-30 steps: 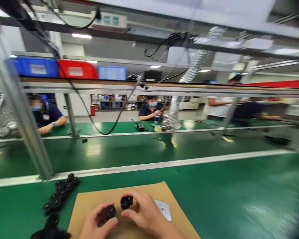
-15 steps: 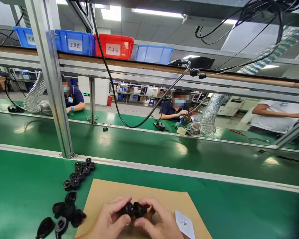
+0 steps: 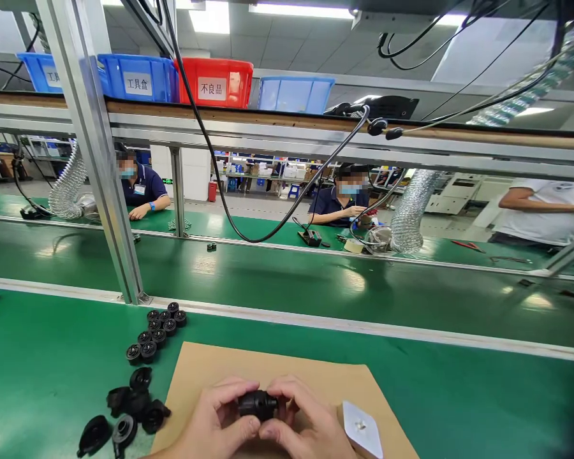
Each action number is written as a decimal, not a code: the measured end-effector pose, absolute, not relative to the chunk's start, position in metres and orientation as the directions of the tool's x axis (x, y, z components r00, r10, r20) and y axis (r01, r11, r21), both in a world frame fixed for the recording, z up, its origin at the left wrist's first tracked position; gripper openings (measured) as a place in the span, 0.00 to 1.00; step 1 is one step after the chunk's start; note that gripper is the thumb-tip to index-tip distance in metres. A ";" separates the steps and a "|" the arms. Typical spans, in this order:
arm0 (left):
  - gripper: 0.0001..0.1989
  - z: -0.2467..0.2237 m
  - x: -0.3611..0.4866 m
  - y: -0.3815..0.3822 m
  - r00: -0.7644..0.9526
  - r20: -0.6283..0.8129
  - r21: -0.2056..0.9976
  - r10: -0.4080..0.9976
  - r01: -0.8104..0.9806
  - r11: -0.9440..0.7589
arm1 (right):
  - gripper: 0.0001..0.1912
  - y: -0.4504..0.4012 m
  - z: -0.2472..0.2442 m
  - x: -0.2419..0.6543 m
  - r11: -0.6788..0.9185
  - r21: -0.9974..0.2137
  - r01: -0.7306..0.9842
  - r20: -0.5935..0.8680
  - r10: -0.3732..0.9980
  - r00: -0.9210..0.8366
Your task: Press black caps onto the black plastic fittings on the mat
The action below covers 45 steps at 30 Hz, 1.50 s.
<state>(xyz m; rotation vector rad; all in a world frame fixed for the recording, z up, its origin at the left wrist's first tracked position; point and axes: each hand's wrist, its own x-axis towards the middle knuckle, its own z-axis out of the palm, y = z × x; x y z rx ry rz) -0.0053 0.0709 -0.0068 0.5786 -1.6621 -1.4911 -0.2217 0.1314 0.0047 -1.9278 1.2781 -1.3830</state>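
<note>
Between my two hands, over a sheet of brown cardboard (image 3: 210, 366), is a black plastic part (image 3: 258, 405), roughly cylindrical, made of two pieces pressed end to end. My left hand (image 3: 222, 417) grips its left end between thumb and fingers. The fingers of my right hand (image 3: 309, 421) close on its right end. Just right of my right hand lies a small white square block (image 3: 362, 428) with small metal bits on top. Left of the cardboard, several loose black plastic housings (image 3: 136, 401) lie in a heap.
Several round black parts (image 3: 157, 335) stand in rows behind the heap. A metal post (image 3: 88, 153) rises at the left from the bench edge. Blue bins and a red bin (image 3: 215, 83) sit on the overhead shelf; a black cable (image 3: 210, 146) hangs down. Co-workers sit across the green line.
The two black pieces, slightly apart at an angle before, are now joined in line between my hands. The view has shifted a little.
</note>
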 end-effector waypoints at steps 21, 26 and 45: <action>0.25 -0.005 -0.006 0.074 -0.536 0.153 0.983 -0.830 0.166 0.074 | 0.19 0.136 0.015 -0.234 -0.577 -0.584 -0.571 0.549 -0.799 0.246; 0.23 -0.006 -0.006 0.074 -0.547 0.192 0.980 -0.815 0.147 0.133 | 0.19 0.135 0.016 -0.233 -0.550 -0.628 -0.551 0.489 -0.829 0.271; 0.23 -0.001 -0.003 0.076 -0.519 0.148 0.988 -0.842 0.036 0.151 | 0.13 0.141 0.020 -0.231 -0.372 -0.726 -0.578 0.304 -0.928 0.214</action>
